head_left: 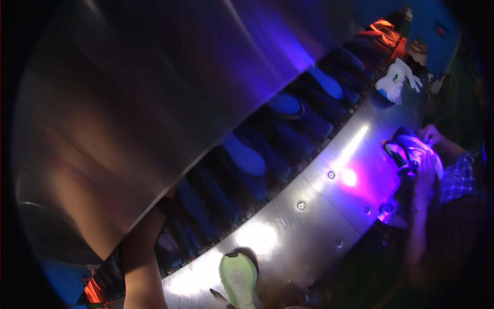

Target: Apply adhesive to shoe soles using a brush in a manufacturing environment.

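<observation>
My left forearm (142, 270) rises from the lower edge and passes under a large metal hood (128, 103). Most of that hand is hidden beneath the hood's edge, so its fingers do not show. Around it, a dark conveyor (283, 139) carries several blue-lit shoe soles, one sole (244, 156) near the middle. On the steel ledge (319, 221) in front of me lies a pale green shoe sole (239, 278). Beside it, the dark tip of what looks like a brush (218, 296) shows. My right hand is out of the picture.
Across to the right, a co-worker's hands (424, 170) hold a shoe upper (409, 149) under purple light. A white glove or cloth (396, 80) lies farther up the ledge. Orange-glowing openings (386, 33) show at the conveyor's far end. Raised bolts (301, 205) dot the ledge.
</observation>
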Demonstrator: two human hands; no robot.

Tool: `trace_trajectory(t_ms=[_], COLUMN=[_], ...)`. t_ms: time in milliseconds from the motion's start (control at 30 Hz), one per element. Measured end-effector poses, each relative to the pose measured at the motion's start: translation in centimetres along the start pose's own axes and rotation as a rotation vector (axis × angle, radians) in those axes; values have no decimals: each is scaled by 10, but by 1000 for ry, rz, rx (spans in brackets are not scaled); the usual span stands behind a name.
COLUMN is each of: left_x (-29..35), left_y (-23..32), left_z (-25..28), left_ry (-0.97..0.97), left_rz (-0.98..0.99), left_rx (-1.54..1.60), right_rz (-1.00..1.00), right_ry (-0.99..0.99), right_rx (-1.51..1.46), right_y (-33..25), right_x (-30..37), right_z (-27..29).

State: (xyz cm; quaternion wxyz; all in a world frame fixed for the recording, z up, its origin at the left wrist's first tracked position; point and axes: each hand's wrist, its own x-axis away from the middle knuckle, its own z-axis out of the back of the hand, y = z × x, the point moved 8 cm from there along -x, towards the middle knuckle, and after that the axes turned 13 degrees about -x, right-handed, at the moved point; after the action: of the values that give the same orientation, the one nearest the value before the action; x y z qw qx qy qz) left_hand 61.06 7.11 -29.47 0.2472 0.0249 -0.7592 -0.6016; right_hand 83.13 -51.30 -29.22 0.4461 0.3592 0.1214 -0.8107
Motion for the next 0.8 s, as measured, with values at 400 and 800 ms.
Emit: trace_trajectory(t_ms=[400,800], left_x=[23,40], left_y=[-1,-7], left_z=[1,8], left_ry=[45,81], left_rz=[-10,-17], left_rx=[11,7], right_rz=[-604,-282], right_ry=[163,-15], right_rx=[-848,-292], right_y=[53,-43], right_x=[3,2], right_z=[-17,15])
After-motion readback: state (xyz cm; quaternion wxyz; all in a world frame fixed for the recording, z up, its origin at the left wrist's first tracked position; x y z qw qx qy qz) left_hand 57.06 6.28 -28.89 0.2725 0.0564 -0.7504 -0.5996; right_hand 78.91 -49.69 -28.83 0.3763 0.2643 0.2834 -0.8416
